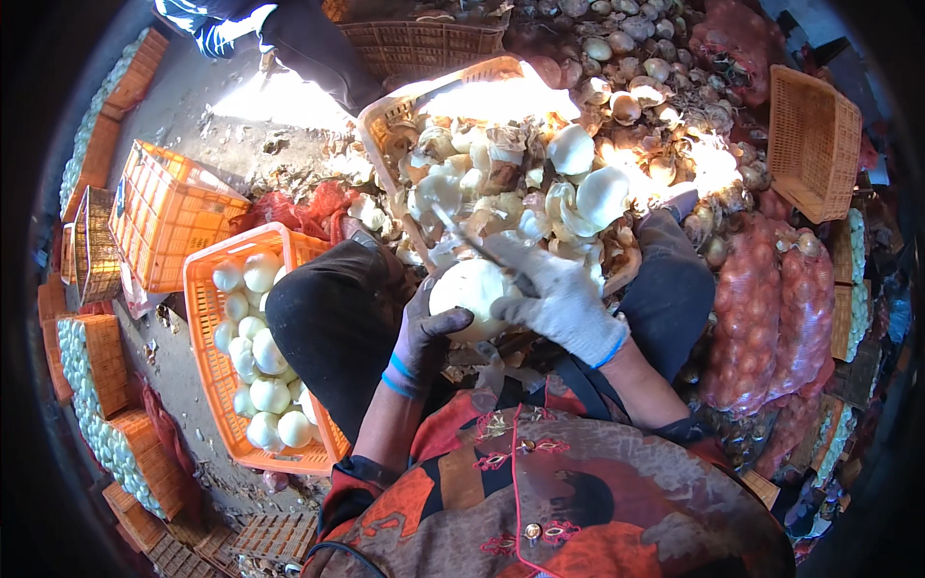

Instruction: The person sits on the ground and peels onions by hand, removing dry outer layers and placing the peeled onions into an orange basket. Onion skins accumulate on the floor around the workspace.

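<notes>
A large peeled white onion (473, 298) sits in my gloved left hand (426, 325), the thumb across its near side. My right hand (560, 296), in a pale knitted glove, grips a knife (466, 238) whose blade points up and left past the onion's far edge. My right fingers also touch the onion's right side. Beyond both hands, a plastic crate (383, 173) holds a heap of onion skins and peeled layers (498, 180). At my left knee, an orange crate (199, 361) contains several peeled onions (269, 394).
Unpeeled onions (621, 43) lie heaped at the top right. Mesh sacks of onions (744, 318) and an empty crate (813, 144) are at the right. More crates (173, 217) stand at the left, near a red net (303, 213). Another person's leg (318, 54) shows at the top.
</notes>
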### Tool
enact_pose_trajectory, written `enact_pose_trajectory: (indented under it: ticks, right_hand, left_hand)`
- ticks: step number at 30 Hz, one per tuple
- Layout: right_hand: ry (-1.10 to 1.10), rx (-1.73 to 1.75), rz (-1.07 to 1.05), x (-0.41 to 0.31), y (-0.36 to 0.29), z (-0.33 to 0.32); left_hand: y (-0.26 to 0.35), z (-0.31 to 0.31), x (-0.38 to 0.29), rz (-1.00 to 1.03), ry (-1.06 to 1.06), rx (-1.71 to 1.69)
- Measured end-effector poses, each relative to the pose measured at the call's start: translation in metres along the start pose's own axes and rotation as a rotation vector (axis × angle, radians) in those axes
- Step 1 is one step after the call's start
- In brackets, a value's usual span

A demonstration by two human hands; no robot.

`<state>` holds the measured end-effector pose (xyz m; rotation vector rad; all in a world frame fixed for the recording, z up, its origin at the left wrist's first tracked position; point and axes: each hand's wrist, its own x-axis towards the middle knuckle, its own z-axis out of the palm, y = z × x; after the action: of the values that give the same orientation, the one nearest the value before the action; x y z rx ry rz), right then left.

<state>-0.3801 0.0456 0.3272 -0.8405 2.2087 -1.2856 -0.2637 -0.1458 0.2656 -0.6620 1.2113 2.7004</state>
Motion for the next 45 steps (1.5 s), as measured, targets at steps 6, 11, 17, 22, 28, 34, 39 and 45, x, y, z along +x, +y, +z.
enact_pose_trajectory:
  ticks: [6,11,17,22,28,34,39,45]
  right_hand:
    - [0.209,-0.443,-0.341,0.035,0.011,0.012]
    - [0.340,-0.398,0.029,0.049,0.063,-0.027]
    - [0.072,0.148,0.106,0.018,0.025,-0.012]
    - [0.033,-0.052,0.025,0.027,-0.005,0.013]
    - [-0.045,0.232,0.161,0.036,-0.033,0.004]
    - [-0.101,0.472,0.161,0.068,-0.051,-0.018]
    - [0.265,0.304,0.107,0.084,-0.023,-0.039]
    - [0.155,0.125,0.151,0.002,0.042,-0.033]
  left_hand:
    - [-0.003,-0.005,0.002,0.013,-0.001,0.018]
    - [0.000,-0.012,0.000,0.056,0.003,-0.033]
    - [0.000,-0.003,0.007,0.058,-0.010,-0.029]
    - [-0.004,-0.007,0.005,-0.017,-0.069,-0.162]
    - [-0.022,-0.021,0.013,-0.119,-0.139,-0.391]
    - [-0.035,-0.019,0.025,-0.307,-0.196,-0.579]
    - [-0.032,-0.015,0.023,-0.259,-0.218,-0.490]
    - [-0.025,-0.016,0.017,-0.083,-0.155,-0.492]
